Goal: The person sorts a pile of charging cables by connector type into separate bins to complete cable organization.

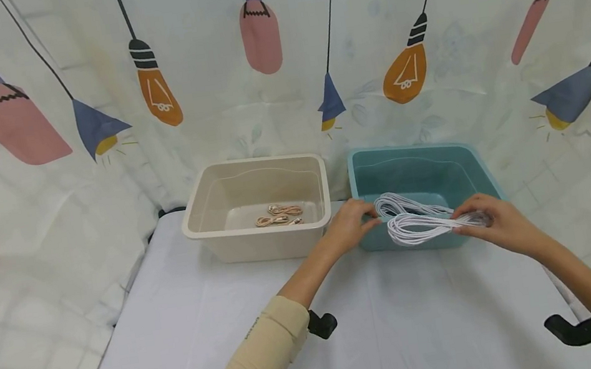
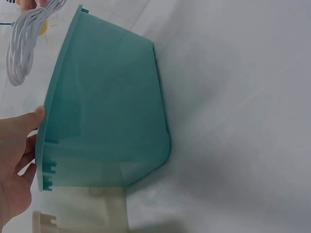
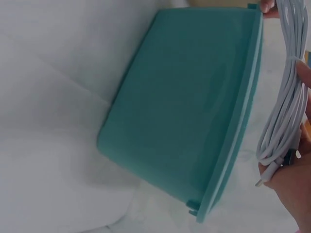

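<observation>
My right hand (image 1: pixel 496 222) holds white coiled cables (image 1: pixel 417 227) above the near rim of a teal bin (image 1: pixel 407 169). Two loops of cable show side by side in the head view. In the right wrist view, a plug (image 3: pixel 269 174) sticks out at the end of the bundle near the palm. At the bin's near left corner, my left hand (image 2: pixel 14 160) grips the rim between thumb and fingers. The far ends of the cable loops lie close to the left fingertips in the head view.
A cream bin (image 1: pixel 258 240) stands left of the teal one, with coiled tan cables (image 1: pixel 279 212) inside. Both bins sit on a table with a white cloth (image 1: pixel 405 320). A printed curtain (image 1: pixel 215 95) hangs behind the table.
</observation>
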The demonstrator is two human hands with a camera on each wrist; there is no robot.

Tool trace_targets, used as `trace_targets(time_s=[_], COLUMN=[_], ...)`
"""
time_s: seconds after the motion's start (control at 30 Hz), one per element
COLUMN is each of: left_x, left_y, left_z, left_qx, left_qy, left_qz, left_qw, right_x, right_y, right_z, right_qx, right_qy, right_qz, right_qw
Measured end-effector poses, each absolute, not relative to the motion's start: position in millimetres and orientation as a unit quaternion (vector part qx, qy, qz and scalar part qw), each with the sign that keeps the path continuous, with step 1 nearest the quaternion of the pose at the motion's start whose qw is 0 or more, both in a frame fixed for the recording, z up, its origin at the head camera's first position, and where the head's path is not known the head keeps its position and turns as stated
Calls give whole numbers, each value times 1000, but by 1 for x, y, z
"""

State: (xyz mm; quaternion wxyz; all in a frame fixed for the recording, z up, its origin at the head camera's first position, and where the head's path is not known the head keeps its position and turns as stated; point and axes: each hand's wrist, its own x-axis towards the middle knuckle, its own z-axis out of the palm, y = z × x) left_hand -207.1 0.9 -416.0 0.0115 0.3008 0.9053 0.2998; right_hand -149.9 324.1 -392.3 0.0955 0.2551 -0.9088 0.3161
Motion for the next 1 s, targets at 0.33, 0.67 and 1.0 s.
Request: trace_targets(time_s=[0.33, 0.67, 1.0], left_x=[-209, -208, -208], left_y=[2, 1, 1], left_z=[-418, -418, -417], left_qx=[304, 302, 300], left_qy=[905, 906, 904], left_qz=[298, 297, 304], left_qw=[12, 5, 7], right_x=[-168, -189, -214], right_y=[331, 331, 333], right_z=[-376, -366, -363], right_qx=[217, 177, 143], right_qy=[-920, -934, -939], right_qz=[316, 304, 309], right_qw=[76, 67, 54])
